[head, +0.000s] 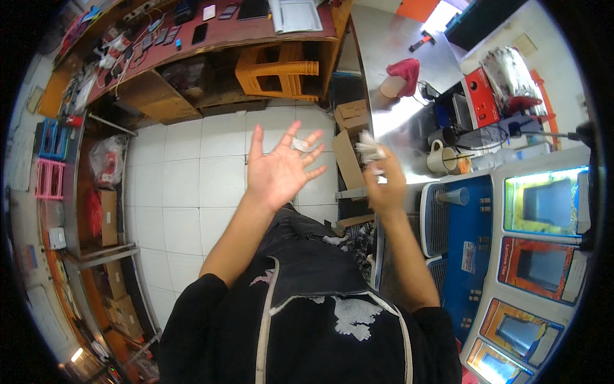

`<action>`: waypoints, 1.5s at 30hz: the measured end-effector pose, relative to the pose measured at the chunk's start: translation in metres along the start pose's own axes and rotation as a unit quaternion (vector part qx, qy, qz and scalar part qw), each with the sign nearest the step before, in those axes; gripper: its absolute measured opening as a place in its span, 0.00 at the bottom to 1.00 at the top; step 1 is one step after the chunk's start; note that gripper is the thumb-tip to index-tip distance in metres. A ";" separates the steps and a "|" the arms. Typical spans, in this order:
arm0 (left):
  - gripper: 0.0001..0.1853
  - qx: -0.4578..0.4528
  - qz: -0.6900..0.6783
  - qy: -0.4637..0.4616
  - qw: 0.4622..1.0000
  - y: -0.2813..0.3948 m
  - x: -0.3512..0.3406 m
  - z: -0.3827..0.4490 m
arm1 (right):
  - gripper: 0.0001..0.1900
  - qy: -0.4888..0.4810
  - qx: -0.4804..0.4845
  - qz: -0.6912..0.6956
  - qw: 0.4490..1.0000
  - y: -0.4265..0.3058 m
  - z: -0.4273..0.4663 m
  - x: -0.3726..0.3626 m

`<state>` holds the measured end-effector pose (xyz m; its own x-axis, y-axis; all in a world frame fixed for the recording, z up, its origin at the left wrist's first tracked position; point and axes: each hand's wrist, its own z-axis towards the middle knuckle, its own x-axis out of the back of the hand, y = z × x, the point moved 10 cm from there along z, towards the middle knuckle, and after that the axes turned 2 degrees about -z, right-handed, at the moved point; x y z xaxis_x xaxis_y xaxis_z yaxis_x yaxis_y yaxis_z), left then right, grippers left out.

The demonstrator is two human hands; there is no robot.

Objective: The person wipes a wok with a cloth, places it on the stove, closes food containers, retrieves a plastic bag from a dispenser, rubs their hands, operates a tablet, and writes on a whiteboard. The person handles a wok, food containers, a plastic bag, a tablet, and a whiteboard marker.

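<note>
My left hand [280, 165] is raised palm up over the tiled floor, fingers spread. A small scrap of white tissue or film [301, 144] lies against its fingers; whether it is stuck there I cannot tell. To the right, my right hand [386, 180] is closed on a crumpled wad of white paper or tissue [368, 148], slightly blurred, near the edge of the steel counter [431, 62]. The two hands are apart. Below them is a black apron [331, 269] with worn pale patches.
On the steel counter are a red cloth [405, 74], a mug [439, 159] and a hammer [423, 42]. A drink dispenser [494, 211] stands at right. Cardboard boxes [349, 153] sit under the counter. An orange plastic stool [278, 72] lies under the desk ahead, which holds phones. Shelves [103, 254] line the left.
</note>
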<state>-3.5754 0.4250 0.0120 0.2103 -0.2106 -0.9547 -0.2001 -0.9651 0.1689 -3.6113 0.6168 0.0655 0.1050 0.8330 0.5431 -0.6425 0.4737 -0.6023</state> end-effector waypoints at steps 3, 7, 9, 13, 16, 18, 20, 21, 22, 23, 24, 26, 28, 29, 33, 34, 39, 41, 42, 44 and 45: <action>0.42 0.024 -0.041 -0.048 0.998 -0.017 -0.005 -0.005 | 0.06 -0.031 -0.005 0.113 0.993 -0.027 0.015 -0.048; 0.43 -0.002 -0.036 -0.089 0.995 -0.011 0.002 -0.016 | 0.10 -0.211 -0.115 0.219 0.946 -0.040 0.002 -0.110; 0.44 -0.019 -0.037 -0.102 0.994 -0.002 0.008 -0.021 | 0.09 -0.200 -0.067 0.237 0.948 -0.056 -0.004 -0.117; 0.46 -0.009 -0.047 -0.092 0.995 0.004 0.020 -0.035 | 0.10 -0.158 0.042 0.223 0.961 -0.070 -0.007 -0.129; 0.48 -0.020 -0.011 -0.066 0.998 0.016 0.025 -0.046 | 0.09 -0.140 0.026 0.217 0.966 -0.059 0.007 -0.136; 0.49 -0.039 0.010 -0.043 0.998 0.027 0.028 -0.053 | 0.10 -0.133 -0.081 0.262 0.952 -0.042 0.018 -0.140; 0.48 -0.157 -0.057 -0.021 0.986 0.056 0.033 -0.053 | 0.10 -0.135 -0.111 0.293 0.940 -0.050 0.022 -0.143; 0.48 -0.214 -0.083 -0.025 0.973 0.069 0.034 -0.053 | 0.10 -0.177 -0.137 0.292 0.930 -0.060 0.015 -0.156; 0.48 -0.253 -0.093 -0.008 0.963 0.077 0.039 -0.052 | 0.10 -0.212 -0.159 0.295 0.918 -0.072 0.005 -0.167; 0.47 -0.290 -0.094 -0.013 0.952 0.085 0.039 -0.051 | 0.10 -0.244 -0.190 0.301 0.902 -0.080 -0.005 -0.179; 0.47 -0.323 -0.105 -0.014 0.940 0.092 0.040 -0.048 | 0.10 -0.203 -0.193 0.345 0.896 -0.089 -0.007 -0.178; 0.46 -0.403 -0.063 -0.008 0.913 0.105 0.040 -0.049 | 0.10 -0.129 -0.221 0.436 0.863 -0.094 -0.012 -0.178; 0.46 -0.459 -0.018 -0.001 0.888 0.109 0.038 -0.050 | 0.11 -0.130 -0.286 0.473 0.823 -0.088 -0.022 -0.186; 0.45 -0.476 0.009 0.000 0.879 0.108 0.036 -0.050 | 0.11 -0.136 -0.322 0.488 0.800 -0.084 -0.028 -0.187; 0.44 -0.606 0.276 0.028 0.746 0.121 0.010 -0.068 | 0.11 -0.206 -0.389 0.479 0.760 -0.081 -0.041 -0.183; 0.45 -0.615 0.299 0.051 0.728 0.130 0.010 -0.072 | 0.11 -0.243 -0.424 0.488 0.723 -0.082 -0.048 -0.185; 0.45 -0.563 0.242 0.082 0.786 0.128 0.026 -0.073 | 0.18 -0.085 -0.320 0.587 0.739 -0.064 0.004 -0.168; 0.44 -0.472 0.172 0.043 0.864 0.096 0.031 -0.050 | 0.18 -0.126 -0.259 0.517 0.806 -0.072 0.008 -0.189; 0.44 -0.426 0.139 -0.002 0.894 0.081 0.029 -0.039 | 0.17 -0.160 -0.221 0.478 0.835 -0.078 0.005 -0.198; 0.41 -0.433 0.173 0.068 0.882 0.081 0.044 -0.036 | 0.16 -0.189 -0.178 0.387 0.885 -0.082 -0.005 -0.207; 0.40 -0.443 0.196 0.090 0.870 0.084 0.050 -0.037 | 0.16 -0.186 -0.168 0.417 0.874 -0.085 -0.012 -0.207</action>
<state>-3.5465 0.3274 -0.0123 0.4541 -0.4943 -0.7413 0.5091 -0.5389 0.6712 -3.5693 0.4080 -0.0028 -0.5867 0.8082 -0.0515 -0.1120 -0.1440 -0.9832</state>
